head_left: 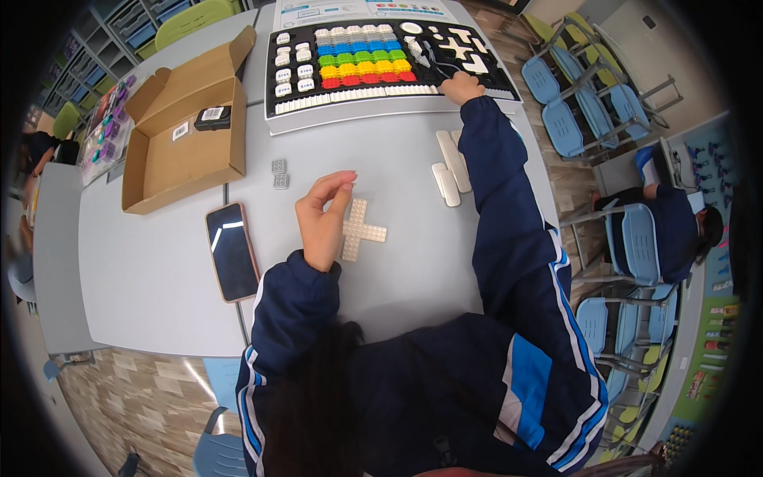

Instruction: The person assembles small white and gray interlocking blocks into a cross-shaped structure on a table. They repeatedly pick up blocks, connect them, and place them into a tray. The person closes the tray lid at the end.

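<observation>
A cross-shaped pale building plate [366, 231], studded on top, lies on the table in front of me. Just beside it, above the table, is my left hand [321, 224]; its thumb and fingertips come together, and no object shows between them. My right hand [462, 87] reaches to the front right of a black parts tray [369, 100] in a white box. Its fingers are bent down among the tray's white pieces and dark cables [433, 63]; what they grip, if anything, is hidden. Rows of coloured blocks [366, 60] fill the tray's middle.
Long pale bars [451, 171] lie beside my right forearm. Two small grey studded blocks [280, 173] sit left of centre. A phone [232, 253] and an open cardboard box [187, 151] are on the left. Stacked blue chairs [564, 127] and another person [675, 222] are at the right.
</observation>
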Motion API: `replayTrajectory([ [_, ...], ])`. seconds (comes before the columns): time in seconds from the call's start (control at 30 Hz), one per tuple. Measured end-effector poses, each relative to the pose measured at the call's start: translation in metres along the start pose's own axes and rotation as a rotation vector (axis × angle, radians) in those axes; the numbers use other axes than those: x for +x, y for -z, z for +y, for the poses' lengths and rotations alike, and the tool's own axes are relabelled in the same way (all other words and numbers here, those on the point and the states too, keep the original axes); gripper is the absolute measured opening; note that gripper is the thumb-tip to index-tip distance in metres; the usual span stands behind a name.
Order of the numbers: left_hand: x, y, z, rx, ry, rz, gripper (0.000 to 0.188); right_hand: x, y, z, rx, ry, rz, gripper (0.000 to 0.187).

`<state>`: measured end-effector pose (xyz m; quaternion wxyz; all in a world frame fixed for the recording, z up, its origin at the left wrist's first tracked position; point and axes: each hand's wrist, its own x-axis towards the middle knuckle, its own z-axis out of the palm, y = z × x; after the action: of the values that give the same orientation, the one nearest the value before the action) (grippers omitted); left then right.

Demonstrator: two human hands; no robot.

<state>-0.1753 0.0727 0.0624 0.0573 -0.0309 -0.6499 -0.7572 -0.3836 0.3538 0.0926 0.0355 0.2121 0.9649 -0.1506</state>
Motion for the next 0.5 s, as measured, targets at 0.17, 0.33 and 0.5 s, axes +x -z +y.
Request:
replayTrajectory([
  [0.17,-0.001,0.003,-0.001,0.009,0.02,0.009,0.016,0.007,0.0,0.001,0.02,0.149,-0.086,0.05],
  [0.33,0.001,0.002,0.0,0.009,0.004,0.004,0.016,0.032,0.001,0.023,0.168,0.287,-0.215,0.039],
  [0.5,0.005,0.007,0.003,0.013,0.016,0.018,0.016,0.038,0.001,0.035,0.143,0.31,-0.16,0.032],
])
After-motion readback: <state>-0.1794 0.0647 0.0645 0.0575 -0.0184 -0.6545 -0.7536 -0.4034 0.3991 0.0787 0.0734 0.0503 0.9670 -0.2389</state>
